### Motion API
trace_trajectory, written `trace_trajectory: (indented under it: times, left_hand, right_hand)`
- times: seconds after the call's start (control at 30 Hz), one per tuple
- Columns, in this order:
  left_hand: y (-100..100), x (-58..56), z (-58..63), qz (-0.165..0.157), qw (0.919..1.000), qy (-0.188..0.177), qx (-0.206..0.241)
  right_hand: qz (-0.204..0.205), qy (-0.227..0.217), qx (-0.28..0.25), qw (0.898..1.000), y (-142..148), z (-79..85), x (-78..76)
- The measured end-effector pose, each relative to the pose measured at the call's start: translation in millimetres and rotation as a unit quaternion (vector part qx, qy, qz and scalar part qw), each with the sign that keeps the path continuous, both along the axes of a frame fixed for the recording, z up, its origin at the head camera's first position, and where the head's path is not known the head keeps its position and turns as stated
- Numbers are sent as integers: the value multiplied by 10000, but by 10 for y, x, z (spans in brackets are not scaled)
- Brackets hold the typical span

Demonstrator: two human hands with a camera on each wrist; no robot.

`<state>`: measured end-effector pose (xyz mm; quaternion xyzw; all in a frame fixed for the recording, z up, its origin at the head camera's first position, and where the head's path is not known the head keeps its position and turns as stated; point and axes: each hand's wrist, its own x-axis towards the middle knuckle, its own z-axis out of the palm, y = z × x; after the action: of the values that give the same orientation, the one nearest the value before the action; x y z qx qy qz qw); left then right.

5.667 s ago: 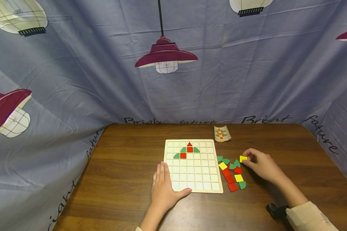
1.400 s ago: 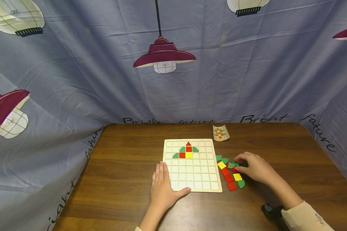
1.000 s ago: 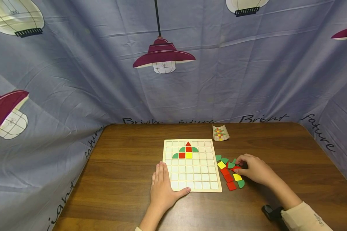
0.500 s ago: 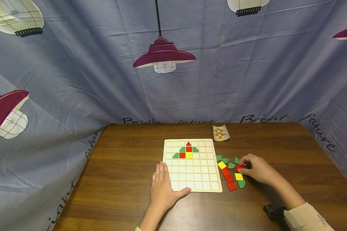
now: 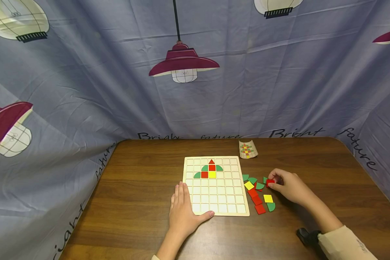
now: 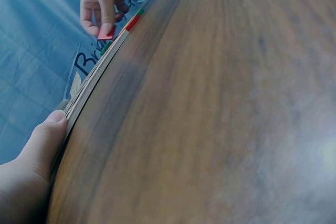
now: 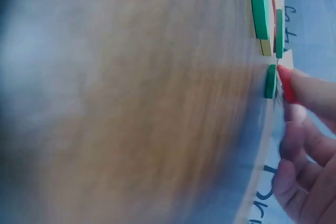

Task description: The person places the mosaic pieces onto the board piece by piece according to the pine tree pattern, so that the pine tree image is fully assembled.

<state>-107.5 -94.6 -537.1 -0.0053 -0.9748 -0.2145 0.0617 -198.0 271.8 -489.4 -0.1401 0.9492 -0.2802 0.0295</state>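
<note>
while the fingers of your right hand [image 5: 287, 185], drawn nearly together, pinch a red piece [image 5: 271, 183], your left hand [image 5: 184, 215] rests on the edge of the board [image 5: 228, 191], fingers straight and gripping nothing. ahead of those left fingers sit a red triangle [image 5: 211, 161], two red squares [image 5: 204, 174], a yellow square [image 5: 212, 174] and three green quarter-rounds [image 5: 219, 168]. going by the card [image 5: 248, 150] beyond your right fingers, the lower rows seem left to fill; loose pieces [image 5: 257, 200] lie on the worktop [image 5: 139, 187] just left of those fingers.
</note>
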Motion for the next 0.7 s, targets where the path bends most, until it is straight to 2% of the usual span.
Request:
trace_trajectory:
  times: [0.17,0.4,0.7]
  left_hand:
    - [3,-1,-13,20,10000,55,-15]
    - [5,-9,-29,21,9998,177,-33]
    - [2,-3,-4,4,10000,-1,-44]
  right_hand:
    - [-71,48,-114,9999,-126,66,-71]
    - [-5,-98,-554,9984,-455,94,-200]
    - [163,-337,-891,9953,-949,58,-307]
